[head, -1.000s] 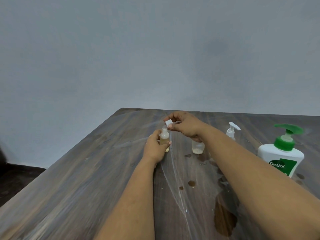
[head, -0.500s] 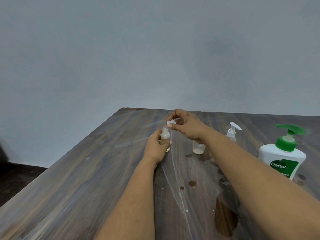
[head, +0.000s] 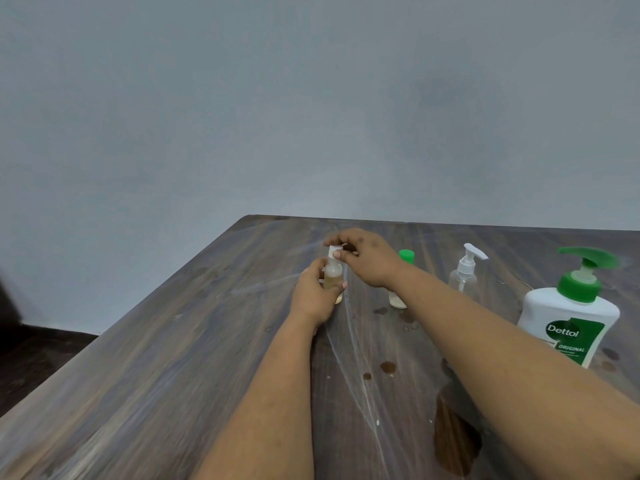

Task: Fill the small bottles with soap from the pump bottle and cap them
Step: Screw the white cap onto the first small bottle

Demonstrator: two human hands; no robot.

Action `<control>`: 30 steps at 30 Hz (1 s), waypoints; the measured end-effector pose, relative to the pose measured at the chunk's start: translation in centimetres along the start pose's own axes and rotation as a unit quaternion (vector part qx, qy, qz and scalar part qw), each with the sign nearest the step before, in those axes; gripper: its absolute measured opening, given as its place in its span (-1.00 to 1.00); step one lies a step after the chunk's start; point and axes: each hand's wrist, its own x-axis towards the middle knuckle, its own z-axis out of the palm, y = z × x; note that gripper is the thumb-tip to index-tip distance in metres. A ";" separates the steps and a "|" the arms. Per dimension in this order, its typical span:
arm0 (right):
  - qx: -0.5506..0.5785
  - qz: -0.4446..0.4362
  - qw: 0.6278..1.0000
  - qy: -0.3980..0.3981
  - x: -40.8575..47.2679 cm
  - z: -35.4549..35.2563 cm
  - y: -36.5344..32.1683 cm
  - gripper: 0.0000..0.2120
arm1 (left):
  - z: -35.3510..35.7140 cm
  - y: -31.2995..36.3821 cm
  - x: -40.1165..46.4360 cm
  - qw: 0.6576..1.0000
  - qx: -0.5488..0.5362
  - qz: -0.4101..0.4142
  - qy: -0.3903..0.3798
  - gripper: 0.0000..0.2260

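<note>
The left hand (head: 313, 296) is gripping the small soap-filled bottle (head: 333, 277) upright on the table (head: 173, 358) while the right hand (head: 363, 259) is pinching the white cap (head: 334, 251) onto its neck, so it should be turning squarely, without tilting.

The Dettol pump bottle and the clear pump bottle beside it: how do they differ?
The Dettol pump bottle is white and opaque with a green pump and label; the clear pump bottle is see-through with a white pump. The Dettol pump bottle looks far bigger and stands nearer the camera; the clear pump bottle is slimmer and farther back. Both stand upright on the table, and no hand touches either.
</note>
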 end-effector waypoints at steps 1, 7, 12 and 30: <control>-0.011 -0.004 1.000 -0.005 0.0 0.0 -0.1 -0.73 | 0.0 0.0 0.0 1.000 -0.001 0.002 0.000 -0.73; -0.091 -0.018 0.995 -0.048 0.8 -0.6 -0.8 -0.71 | 0.0 -0.1 -0.1 1.000 -0.007 0.008 0.013 -0.74; -0.149 -0.023 0.987 -0.054 1.7 -0.8 -1.0 -0.81 | 0.2 -0.4 0.1 1.000 -0.009 0.006 0.024 -0.72; -0.155 -0.017 0.988 -0.003 1.0 0.0 -1.5 -0.74 | 0.1 -1.0 0.6 0.999 -0.024 0.010 0.030 -0.75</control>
